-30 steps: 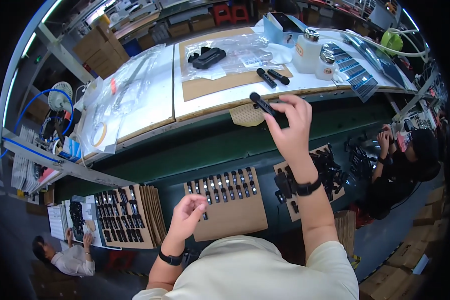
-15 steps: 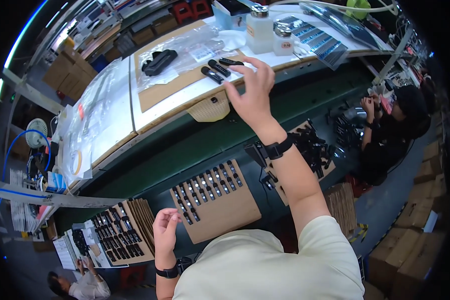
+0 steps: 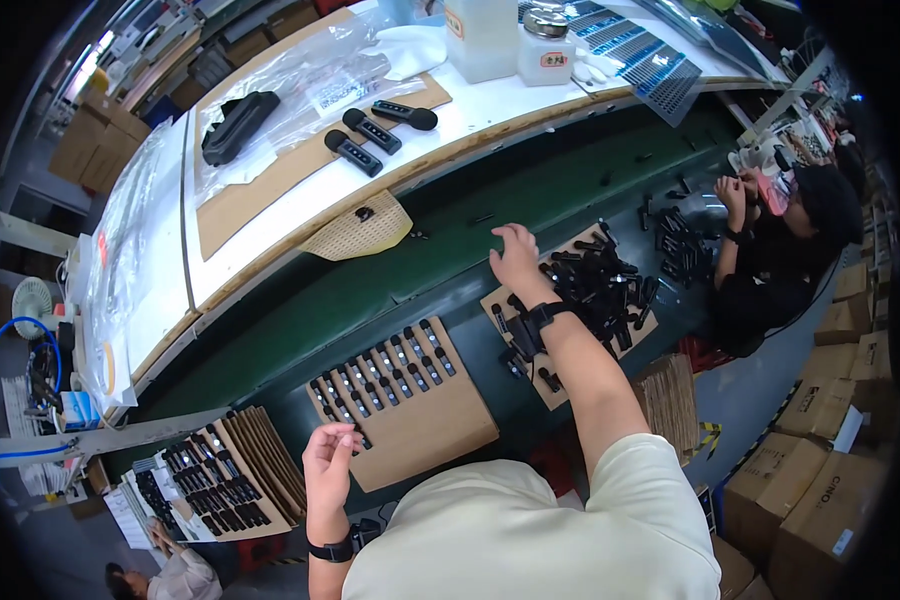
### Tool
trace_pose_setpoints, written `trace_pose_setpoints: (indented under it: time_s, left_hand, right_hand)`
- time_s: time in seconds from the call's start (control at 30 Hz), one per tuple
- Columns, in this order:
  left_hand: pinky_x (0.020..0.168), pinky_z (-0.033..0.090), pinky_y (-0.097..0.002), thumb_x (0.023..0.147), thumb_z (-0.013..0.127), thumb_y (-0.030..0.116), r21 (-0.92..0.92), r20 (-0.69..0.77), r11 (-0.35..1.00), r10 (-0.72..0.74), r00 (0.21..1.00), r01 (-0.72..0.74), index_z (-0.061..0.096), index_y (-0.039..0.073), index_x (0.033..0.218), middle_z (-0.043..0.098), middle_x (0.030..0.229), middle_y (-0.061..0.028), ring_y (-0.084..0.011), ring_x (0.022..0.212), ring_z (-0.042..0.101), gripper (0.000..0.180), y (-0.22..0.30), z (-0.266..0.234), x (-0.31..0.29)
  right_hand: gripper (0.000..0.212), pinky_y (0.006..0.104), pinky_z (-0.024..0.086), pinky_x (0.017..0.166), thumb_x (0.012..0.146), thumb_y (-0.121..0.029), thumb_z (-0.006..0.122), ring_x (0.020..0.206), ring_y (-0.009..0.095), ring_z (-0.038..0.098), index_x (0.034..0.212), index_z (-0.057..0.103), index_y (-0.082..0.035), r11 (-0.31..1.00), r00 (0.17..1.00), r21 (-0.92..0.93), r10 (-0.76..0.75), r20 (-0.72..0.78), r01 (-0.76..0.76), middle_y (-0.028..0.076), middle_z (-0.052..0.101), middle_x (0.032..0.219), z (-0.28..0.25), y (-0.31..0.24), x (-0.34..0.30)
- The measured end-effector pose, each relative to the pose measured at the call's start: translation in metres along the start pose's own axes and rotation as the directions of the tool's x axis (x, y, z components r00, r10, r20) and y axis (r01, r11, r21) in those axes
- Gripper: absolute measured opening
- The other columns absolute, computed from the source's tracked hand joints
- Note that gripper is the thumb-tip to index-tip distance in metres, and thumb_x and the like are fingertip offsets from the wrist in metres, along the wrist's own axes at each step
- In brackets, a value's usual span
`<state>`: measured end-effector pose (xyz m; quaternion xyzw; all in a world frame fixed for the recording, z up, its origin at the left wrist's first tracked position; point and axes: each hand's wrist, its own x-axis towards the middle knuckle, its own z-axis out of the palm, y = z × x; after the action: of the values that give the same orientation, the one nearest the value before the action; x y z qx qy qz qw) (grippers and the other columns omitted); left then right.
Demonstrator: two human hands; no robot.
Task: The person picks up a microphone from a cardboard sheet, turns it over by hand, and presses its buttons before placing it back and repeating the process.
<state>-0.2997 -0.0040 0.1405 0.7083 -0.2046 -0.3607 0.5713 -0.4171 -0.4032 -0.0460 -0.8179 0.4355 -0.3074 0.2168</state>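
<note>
My right hand (image 3: 518, 264) hangs over the green bench, its fingers bent but apart. It is nearest a heap of small black microphones (image 3: 595, 285) on a cardboard sheet; nothing shows in its fingers. My left hand (image 3: 330, 462) is loosely curled beside a second cardboard sheet (image 3: 430, 425), thumb apart from the fingers, with nothing visible in it. On this sheet lie two slanting rows of black microphones (image 3: 385, 385) with silvery panels, the left hand hiding the near-left end. Three similar microphones (image 3: 372, 132) rest on cardboard at the white shelf's edge.
Upright cardboard sheets and a board full of microphones (image 3: 215, 480) stand at left. A black case (image 3: 238, 128), plastic bags and white bottles (image 3: 545, 55) occupy the raised shelf. A yellow mesh piece (image 3: 360, 232) hangs below its edge. Co-workers sit at far right (image 3: 790, 250) and lower left.
My right hand has dropped from beside the three microphones on the shelf to over the green bench, near the heap. My left hand has stayed nearly still. The view has shifted.
</note>
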Motion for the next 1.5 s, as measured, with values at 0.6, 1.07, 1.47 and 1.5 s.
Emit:
trace_pose_setpoints:
  time_s: [0.6, 1.07, 1.47, 1.5]
  left_hand:
    - [0.075, 0.047, -0.0258, 0.096, 0.056, 0.009, 0.006, -0.264, 0.977, -0.203, 0.943, 0.212, 0.060, 0.000, 0.104, 0.064, 0.089, -0.0078, -0.0132, 0.080, 0.058, 0.013, -0.014, 0.008, 0.001]
    - [0.075, 0.048, -0.0263, 0.096, 0.058, 0.010, 0.046, -0.174, 0.978, -0.192, 0.966, 0.202, 0.059, -0.001, 0.103, 0.064, 0.090, -0.0086, -0.0139, 0.081, 0.059, 0.013, -0.016, 0.012, 0.027]
    - [0.078, 0.047, -0.0247, 0.094, 0.057, 0.007, 0.181, 0.025, 0.983, -0.011, 1.000, 0.006, 0.058, 0.000, 0.111, 0.064, 0.093, -0.0063, -0.0119, 0.085, 0.059, 0.018, -0.007, 0.038, 0.047]
    - [0.078, 0.046, -0.0247, 0.093, 0.059, 0.006, 0.207, 0.049, 0.978, 0.029, 0.998, -0.039, 0.058, -0.001, 0.113, 0.064, 0.094, -0.0065, -0.0122, 0.085, 0.059, 0.021, -0.008, 0.042, 0.044]
  right_hand:
    - [0.031, 0.0453, 0.047, 0.089, 0.079, -0.010, 0.056, 0.105, 0.037, 0.058, 0.108, 0.064, -0.002, 0.967, 0.937, -0.094, -0.203, 0.283, 0.237, 0.016, 0.062, 0.115, 0.169, 0.024, 0.076]
    - [0.025, 0.0442, 0.051, 0.086, 0.083, -0.017, 0.062, 0.104, 0.038, 0.060, 0.105, 0.061, -0.004, 0.996, 0.765, 0.032, 0.046, 0.643, -0.088, 0.021, 0.061, 0.113, 0.185, -0.057, 0.053]
    - [0.027, 0.0393, 0.050, 0.074, 0.081, -0.023, 0.072, 0.088, 0.030, 0.065, 0.101, 0.058, -0.011, 0.798, 0.694, 0.559, -0.272, 0.666, -0.225, 0.010, 0.067, 0.094, -0.072, -0.122, -0.080]
    - [0.025, 0.0393, 0.050, 0.073, 0.082, -0.022, 0.071, 0.087, 0.030, 0.065, 0.100, 0.057, -0.012, 0.803, 0.689, 0.560, -0.290, 0.664, -0.202, 0.010, 0.066, 0.093, -0.083, -0.130, -0.096]
